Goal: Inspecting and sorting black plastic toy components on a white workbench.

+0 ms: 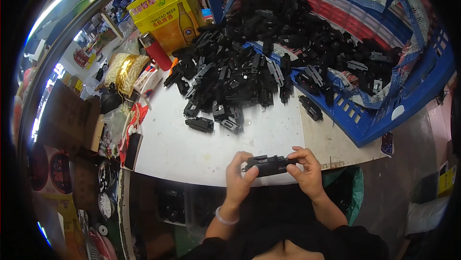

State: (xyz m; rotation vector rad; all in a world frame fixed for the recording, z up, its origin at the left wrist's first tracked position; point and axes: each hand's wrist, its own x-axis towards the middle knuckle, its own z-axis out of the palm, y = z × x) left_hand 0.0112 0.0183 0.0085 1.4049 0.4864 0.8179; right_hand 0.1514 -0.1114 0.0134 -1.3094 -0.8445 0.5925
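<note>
Both hands, the left hand and right hand, were closed on one black plastic part, held over the near edge of the white tabletop. A slipped grip would likely have dropped it to the floor, well apart from the pile of parts.

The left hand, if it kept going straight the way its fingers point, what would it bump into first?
The left hand points right, along the black plastic part it grips. Past that part it would probably meet the right hand, holding the other end.
</note>
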